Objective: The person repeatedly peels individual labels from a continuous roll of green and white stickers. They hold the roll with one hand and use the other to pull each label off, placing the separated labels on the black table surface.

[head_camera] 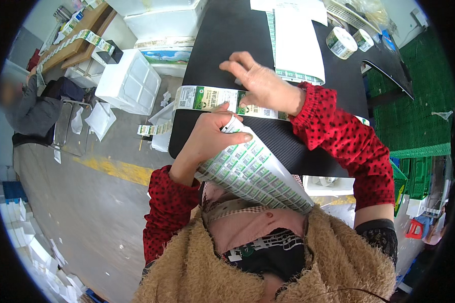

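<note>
My left hand (216, 132) grips the upper end of a curled sheet of small printed labels (246, 166), its thumb lying over the sheet. The sheet hangs down against my front. Just beyond it, a strip of larger green and white labels (189, 98) runs across the black table (227, 45). My right hand (263, 83) is over this strip with its fingers apart. Its thumb is down close to the strip; whether it touches cannot be told. Part of the strip is hidden under my right hand and forearm. Beyond the table's left edge hangs the strip's tail (157, 129).
Curled label sheets (297, 41) lie at the table's far side, beside label rolls (341, 42) and a plastic basket (354, 15). White foam boxes (127, 81) stand left of the table. A seated person (38, 102) handles another label strip (94, 39). Green crates (415, 176) stand right.
</note>
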A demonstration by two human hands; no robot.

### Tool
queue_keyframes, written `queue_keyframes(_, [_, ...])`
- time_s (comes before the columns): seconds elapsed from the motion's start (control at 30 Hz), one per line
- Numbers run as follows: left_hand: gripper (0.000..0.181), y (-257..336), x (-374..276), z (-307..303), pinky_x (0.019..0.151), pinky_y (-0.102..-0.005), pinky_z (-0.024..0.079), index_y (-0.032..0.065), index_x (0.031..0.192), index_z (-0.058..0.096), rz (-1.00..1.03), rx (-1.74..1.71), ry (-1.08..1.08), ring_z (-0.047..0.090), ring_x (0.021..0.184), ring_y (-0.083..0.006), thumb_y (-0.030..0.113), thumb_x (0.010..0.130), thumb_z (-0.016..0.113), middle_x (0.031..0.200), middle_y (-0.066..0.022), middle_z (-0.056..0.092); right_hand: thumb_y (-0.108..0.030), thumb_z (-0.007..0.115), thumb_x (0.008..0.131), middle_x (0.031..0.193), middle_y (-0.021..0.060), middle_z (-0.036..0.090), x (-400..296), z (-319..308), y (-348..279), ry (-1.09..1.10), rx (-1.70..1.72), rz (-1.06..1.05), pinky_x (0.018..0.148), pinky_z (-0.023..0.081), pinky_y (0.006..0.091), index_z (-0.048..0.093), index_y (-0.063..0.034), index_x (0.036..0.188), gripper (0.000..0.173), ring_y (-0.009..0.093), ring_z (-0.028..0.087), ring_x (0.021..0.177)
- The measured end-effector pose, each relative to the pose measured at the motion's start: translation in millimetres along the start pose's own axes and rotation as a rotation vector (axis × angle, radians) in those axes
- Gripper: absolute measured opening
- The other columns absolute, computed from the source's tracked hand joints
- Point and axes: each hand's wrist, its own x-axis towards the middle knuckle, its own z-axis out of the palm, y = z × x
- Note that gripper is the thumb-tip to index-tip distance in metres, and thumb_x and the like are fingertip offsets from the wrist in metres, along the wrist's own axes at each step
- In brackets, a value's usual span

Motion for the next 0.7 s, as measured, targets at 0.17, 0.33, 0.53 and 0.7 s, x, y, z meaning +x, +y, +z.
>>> queue_keyframes(0.17, [0.029, 1.4, -2.1, 0.1, 0.108, -0.0384, 0.034, 0.0019, 0.087, 0.074, -0.037, 0.032, 0.047, 0.045, 0.131, -0.0354, 0.025, 0.071, 0.08, 0.103, -0.0129, 0.07, 0.001, 0.075, 0.072, 0.12, 0.0184, 0.049, -21.2, -56.1, 23.1, -0.066, 0.226, 0.184, 0.08, 0.055, 0.0351, 0.043, -0.0023, 0.131, 0.067, 0.028, 0.064, 0.094])
queue_keyframes(0.33, [0.024, 6.7, -0.8, 0.0, 0.109, -0.0411, 0.032, 0.0033, 0.084, 0.074, -0.087, -0.03, 0.01, 0.039, 0.136, -0.0346, 0.022, 0.071, 0.081, 0.107, -0.0102, 0.069, 0.011, 0.065, 0.075, 0.11, 0.0157, 0.058, -62.2, -68.0, 21.7, -0.334, 0.383, 0.303, 0.07, 0.055, 0.0308, 0.05, 0.0034, 0.119, 0.047, 0.019, 0.066, 0.081])
queue_keyframes(0.53, [0.022, 5.2, -1.4, 1.0, 0.11, -0.0418, 0.03, 0.0038, 0.083, 0.074, -0.083, -0.032, 0.034, 0.042, 0.134, -0.0331, 0.02, 0.071, 0.082, 0.106, -0.0081, 0.069, 0.002, 0.076, 0.067, 0.1, 0.0191, 0.059, -61.6, -42.7, 19.9, -0.251, 0.204, 0.217, 0.074, 0.053, 0.0377, 0.05, 0.0044, 0.108, 0.049, 0.031, 0.065, 0.084])
queue_keyframes(0.7, [0.021, 6.0, 1.0, 0.1, 0.111, -0.0418, 0.028, 0.0047, 0.082, 0.074, -0.089, -0.058, -0.003, 0.041, 0.134, -0.0339, 0.02, 0.071, 0.083, 0.104, -0.0079, 0.069, -0.007, 0.082, 0.061, 0.097, 0.0217, 0.058, -60.3, -41.9, 26.7, -0.231, 0.075, 0.248, 0.081, 0.05, 0.0424, 0.049, 0.0032, 0.107, 0.057, 0.04, 0.061, 0.09])
